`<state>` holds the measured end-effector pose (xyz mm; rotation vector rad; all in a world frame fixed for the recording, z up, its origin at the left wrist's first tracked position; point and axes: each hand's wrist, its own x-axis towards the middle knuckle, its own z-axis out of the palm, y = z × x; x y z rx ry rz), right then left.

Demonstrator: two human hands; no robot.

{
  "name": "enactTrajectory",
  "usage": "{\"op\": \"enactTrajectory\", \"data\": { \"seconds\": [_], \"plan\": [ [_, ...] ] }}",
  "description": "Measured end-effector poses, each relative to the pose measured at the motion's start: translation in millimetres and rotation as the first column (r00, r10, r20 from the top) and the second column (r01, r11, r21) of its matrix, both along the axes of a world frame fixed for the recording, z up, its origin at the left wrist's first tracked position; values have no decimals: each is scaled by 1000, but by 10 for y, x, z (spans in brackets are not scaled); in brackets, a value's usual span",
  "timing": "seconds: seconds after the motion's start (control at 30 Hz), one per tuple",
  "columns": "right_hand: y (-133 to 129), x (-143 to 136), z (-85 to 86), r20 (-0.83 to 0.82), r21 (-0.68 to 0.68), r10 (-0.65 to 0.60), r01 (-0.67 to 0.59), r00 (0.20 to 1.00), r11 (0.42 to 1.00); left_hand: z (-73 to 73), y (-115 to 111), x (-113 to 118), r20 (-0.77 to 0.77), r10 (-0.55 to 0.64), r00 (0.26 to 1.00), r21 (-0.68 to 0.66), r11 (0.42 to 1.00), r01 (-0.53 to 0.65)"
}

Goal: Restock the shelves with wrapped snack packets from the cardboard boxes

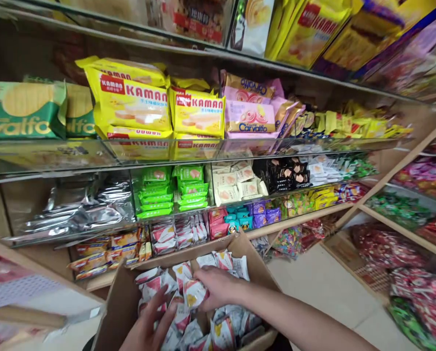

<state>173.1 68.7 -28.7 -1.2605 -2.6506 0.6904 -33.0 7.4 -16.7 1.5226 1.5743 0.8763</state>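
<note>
A cardboard box (111, 297) full of small white snack packets (223, 334) with red and yellow print stands open at the bottom of the view. Inside it, my right hand (220, 287) has its thumb and fingers closed around a snack packet (195, 294); the fingertips behind the packet are hidden. My left hand (147, 324) hovers at the box's left side, fingers spread over the packets with nothing visibly gripped. Whether its fingertips touch the packets I cannot tell.
Ahead, a glass shelf (188, 161) carries yellow biscuit packs (137, 105). Lower compartments hold green packets (154, 192), silver packets (71, 195) and similar white packets (163, 236). Bagged sweets (423, 297) lie at right on the tiled floor (302, 278).
</note>
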Motion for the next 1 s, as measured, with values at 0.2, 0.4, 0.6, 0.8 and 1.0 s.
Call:
{"op": "enactTrajectory", "data": {
  "seconds": [0.2,0.4,0.6,0.8,1.0],
  "plan": [
    [-385,56,509,-637,-319,-343,169,690,932,365,177,610,276,-14,961,-44,999,27],
    [-470,-89,338,-753,-493,-613,410,239,767,458,73,811,306,146,941,-128,985,-112],
    [-522,-126,289,-701,-305,-620,639,351,706,486,68,770,156,191,969,-5,981,-193],
    [-564,-123,226,-702,-184,-593,704,395,686,398,51,666,-112,191,975,134,975,-175],
    [-530,-136,312,-692,-453,-685,601,230,659,454,3,757,151,262,953,-79,964,-252]
  ]
}}
